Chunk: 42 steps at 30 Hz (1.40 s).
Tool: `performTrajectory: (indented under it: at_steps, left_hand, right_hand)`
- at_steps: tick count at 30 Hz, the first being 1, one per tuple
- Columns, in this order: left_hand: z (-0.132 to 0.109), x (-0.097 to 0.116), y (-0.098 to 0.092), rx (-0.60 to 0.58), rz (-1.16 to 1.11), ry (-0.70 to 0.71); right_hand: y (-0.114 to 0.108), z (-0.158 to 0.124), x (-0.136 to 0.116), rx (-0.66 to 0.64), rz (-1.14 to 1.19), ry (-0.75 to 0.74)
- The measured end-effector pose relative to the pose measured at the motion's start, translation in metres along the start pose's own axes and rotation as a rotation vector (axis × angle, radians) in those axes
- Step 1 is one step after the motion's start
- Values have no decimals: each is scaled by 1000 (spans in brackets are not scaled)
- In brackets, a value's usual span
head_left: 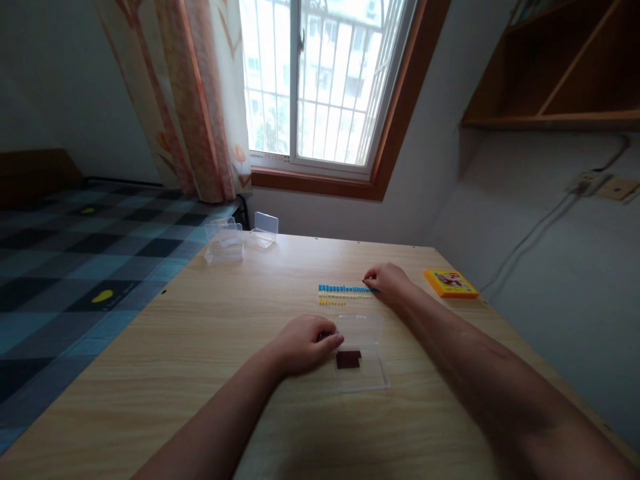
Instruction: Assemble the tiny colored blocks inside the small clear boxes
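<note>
My left hand (304, 341) rests on the wooden table (200, 347) with its fingers curled, touching the left edge of a small clear plastic box (361, 355). A dark brown-red block (349, 359) lies inside that box. My right hand (386, 278) is farther back, its fingers pinched at the right end of a row of small blue pieces (344, 289). A shorter row of small yellow pieces (333, 303) lies just in front of the blue row. What the pinched fingers hold is too small to make out.
Two clear plastic containers (225, 241), one with its lid up (266, 223), stand at the table's far left corner. A yellow-orange box (451, 283) lies near the right edge. A checked bed (75, 267) borders the table on the left; a wall is at right.
</note>
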<state>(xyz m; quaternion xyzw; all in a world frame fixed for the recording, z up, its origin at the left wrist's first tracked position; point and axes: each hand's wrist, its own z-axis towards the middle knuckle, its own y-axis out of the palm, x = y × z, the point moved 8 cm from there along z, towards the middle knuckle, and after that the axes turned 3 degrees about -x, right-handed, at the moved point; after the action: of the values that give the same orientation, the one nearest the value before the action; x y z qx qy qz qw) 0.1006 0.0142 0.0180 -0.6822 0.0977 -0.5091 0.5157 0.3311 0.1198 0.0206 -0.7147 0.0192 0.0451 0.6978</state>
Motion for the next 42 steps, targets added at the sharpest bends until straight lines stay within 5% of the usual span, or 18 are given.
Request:
performTrajectory:
  at_steps: [12,17,20,26,32,42]
  left_hand:
    - [-1,5,-4,-14,-13,-19]
    - [-1,8,-5,-34,-13,-47]
    - [-1,7,-4,-49,-12,-65]
    - [1,5,0,-36,-2,-31]
    - [2,5,0,-37,18,-24]
    - [3,5,1,-39,11,-14]
  right_hand:
    - [-32,-14,-10,136,-50,-77]
    - [-74,-73,-3,281,72,-119]
    - [-92,-133,-27,360,351,-369]
    - [-46,-198,-87,51,478,-637]
    - [-9,-190,-100,-41,286,-625]
    - [4,-181,-97,-85,275,-578]
